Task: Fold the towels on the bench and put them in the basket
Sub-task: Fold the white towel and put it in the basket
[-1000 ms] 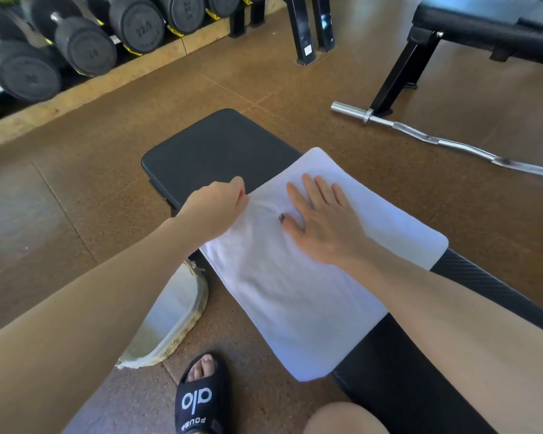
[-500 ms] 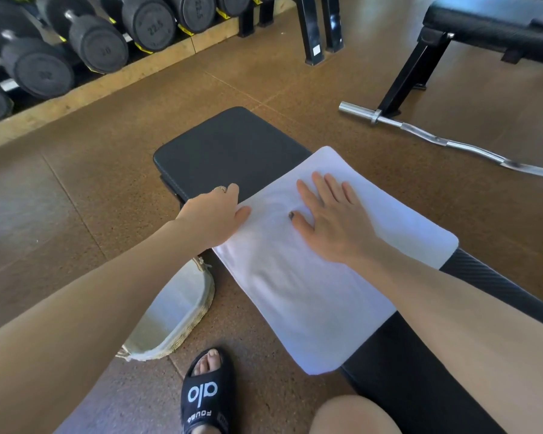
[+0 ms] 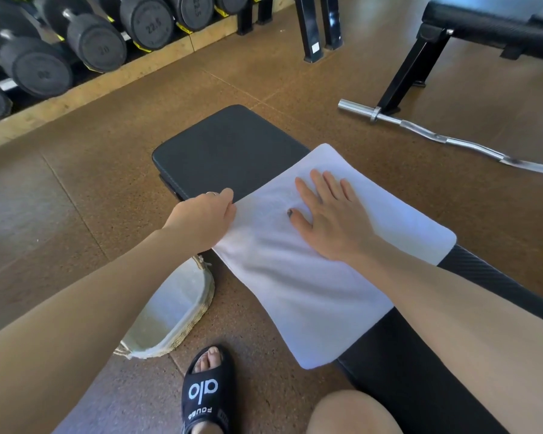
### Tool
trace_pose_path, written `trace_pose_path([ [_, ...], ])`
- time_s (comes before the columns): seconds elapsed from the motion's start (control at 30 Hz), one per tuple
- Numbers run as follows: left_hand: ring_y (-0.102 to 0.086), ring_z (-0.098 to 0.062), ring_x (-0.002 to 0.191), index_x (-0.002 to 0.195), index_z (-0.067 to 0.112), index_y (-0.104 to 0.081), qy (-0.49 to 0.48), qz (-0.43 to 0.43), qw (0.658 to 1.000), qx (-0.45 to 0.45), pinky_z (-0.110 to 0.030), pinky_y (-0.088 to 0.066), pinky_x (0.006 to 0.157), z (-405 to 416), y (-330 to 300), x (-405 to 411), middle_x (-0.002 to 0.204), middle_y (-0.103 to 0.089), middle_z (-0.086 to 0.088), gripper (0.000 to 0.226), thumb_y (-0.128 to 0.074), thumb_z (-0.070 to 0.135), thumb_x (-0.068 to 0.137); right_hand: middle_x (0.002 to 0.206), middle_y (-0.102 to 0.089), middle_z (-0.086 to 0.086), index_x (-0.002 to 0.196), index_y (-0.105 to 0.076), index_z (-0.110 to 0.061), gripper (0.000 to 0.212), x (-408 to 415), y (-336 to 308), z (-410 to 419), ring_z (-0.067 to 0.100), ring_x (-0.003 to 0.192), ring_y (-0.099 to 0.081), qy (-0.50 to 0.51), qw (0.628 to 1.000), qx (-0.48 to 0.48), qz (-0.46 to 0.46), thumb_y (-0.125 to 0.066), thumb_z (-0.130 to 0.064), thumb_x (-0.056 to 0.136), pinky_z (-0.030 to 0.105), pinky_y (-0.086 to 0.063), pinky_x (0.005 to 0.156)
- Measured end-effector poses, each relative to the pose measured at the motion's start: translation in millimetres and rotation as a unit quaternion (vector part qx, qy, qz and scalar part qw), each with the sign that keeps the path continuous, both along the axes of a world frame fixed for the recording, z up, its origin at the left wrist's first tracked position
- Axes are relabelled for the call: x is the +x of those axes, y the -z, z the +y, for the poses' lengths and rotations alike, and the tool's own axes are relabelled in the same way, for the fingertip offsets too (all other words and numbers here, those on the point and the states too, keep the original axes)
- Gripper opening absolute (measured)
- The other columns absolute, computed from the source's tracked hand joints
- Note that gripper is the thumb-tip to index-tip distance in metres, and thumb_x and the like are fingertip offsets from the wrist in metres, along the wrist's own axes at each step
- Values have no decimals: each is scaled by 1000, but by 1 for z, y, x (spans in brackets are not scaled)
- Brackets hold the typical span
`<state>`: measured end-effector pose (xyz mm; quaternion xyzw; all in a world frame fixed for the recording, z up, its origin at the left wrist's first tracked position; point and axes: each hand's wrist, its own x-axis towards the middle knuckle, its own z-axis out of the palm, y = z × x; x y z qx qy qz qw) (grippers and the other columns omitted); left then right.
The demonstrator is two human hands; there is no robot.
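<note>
A white towel (image 3: 311, 277) lies spread across the black bench (image 3: 229, 142), its near end hanging over the bench's edge. My right hand (image 3: 329, 217) lies flat on the towel with straight fingers, pressing it down. My left hand (image 3: 203, 217) pinches the towel's left edge near the bench side, fingers curled. A woven basket (image 3: 182, 308) with a pale lining stands on the floor left of the bench, partly hidden by my left forearm.
A rack of black dumbbells (image 3: 91, 45) runs along the far left. A curl bar (image 3: 452, 139) lies on the floor at the right, beside a second bench (image 3: 489, 23). My foot in a black slide (image 3: 206, 389) is near the basket; my knee shows at the bottom.
My left hand has slid left along the towel to its edge and now pinches it. My right hand stays flat on the towel.
</note>
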<state>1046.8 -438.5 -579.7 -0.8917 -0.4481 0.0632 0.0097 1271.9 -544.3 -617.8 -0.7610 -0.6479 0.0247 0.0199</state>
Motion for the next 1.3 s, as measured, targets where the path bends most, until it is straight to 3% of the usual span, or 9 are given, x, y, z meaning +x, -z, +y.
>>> trace_pose_path([
  [0.17, -53, -20, 69, 99, 19, -44, -66, -151, 967, -194, -29, -37, 57, -4, -19, -6, 84, -57, -7, 12, -44, 30, 104, 168, -10, 8, 160, -14, -26, 72, -1, 0, 0, 29, 154, -9, 3, 1000, 21, 6, -9, -61, 98, 47, -10, 124],
  [0.3, -50, -16, 69, 98, 22, -43, -62, -167, 955, -238, -29, -38, 59, -3, -25, -6, 87, -57, -5, 11, -47, 31, 103, 165, -18, 8, 156, -23, -28, 68, 1, -3, 2, 29, 151, -17, -2, 1000, 3, 6, -14, -60, 97, 45, -16, 122],
  [0.4, -54, -18, 74, 98, 24, -45, -67, -167, 952, -247, -30, -41, 61, 1, -26, -7, 88, -59, -3, 11, -50, 33, 102, 119, -59, 2, 116, -58, -26, 49, 6, -23, 17, 28, 116, -54, 5, 998, 57, 31, -26, -52, 89, 38, -39, 90],
  [0.47, -56, -16, 76, 99, 23, -51, -77, -165, 950, -254, -28, -40, 61, 2, -26, -6, 90, -60, -2, 12, -50, 35, 102, 106, -66, 3, 110, -65, -21, 32, 13, -37, 36, 30, 105, -60, -5, 993, 99, 57, -42, -33, 92, 38, -41, 80],
  [0.6, -52, -14, 67, 83, 21, -54, -110, -179, 950, -231, -24, -33, 55, 0, -24, 0, 78, -56, 0, 25, -47, 33, 103, 134, -61, -3, 133, -61, -23, 46, 14, -54, 68, 22, 128, -51, -110, 991, 46, 60, -50, -6, 91, 34, -37, 103],
  [0.8, -34, -14, 56, 63, 19, -34, -181, -276, 926, -184, -25, -26, 50, -11, -9, 3, 61, -36, 2, 41, -45, 27, 102, 102, -56, -2, 93, -63, -22, 15, 5, -53, 93, 25, 93, -55, -127, 992, 9, 15, -50, -15, 91, 27, -24, 73],
  [0.93, -29, -14, 51, 63, 14, -30, -181, -295, 927, -145, -23, -24, 48, -12, -4, 6, 58, -31, 0, 44, -44, 24, 103, 94, -53, 1, 83, -53, -21, 8, 21, -51, 98, 26, 86, -54, -130, 991, 4, -1, -49, -18, 89, 33, -35, 77],
  [1.17, -43, -15, 56, 74, 17, -48, -182, -290, 935, -90, -27, -31, 50, -15, 4, -1, 65, -49, 1, 27, -50, 27, 100, 102, -49, 4, 91, -56, -23, 22, 40, -47, 98, 25, 89, -39, -89, 995, -11, -36, -37, -27, 100, 40, -38, 92],
  [1.3, -48, -19, 59, 83, 17, -47, -161, -241, 956, -41, -29, -31, 51, -16, 5, -2, 70, -50, 1, 23, -46, 29, 102, 109, -47, 9, 106, -61, -15, 24, 46, -41, 99, 24, 89, -38, -43, 999, 9, -19, -41, -27, 103, 39, -38, 87],
])
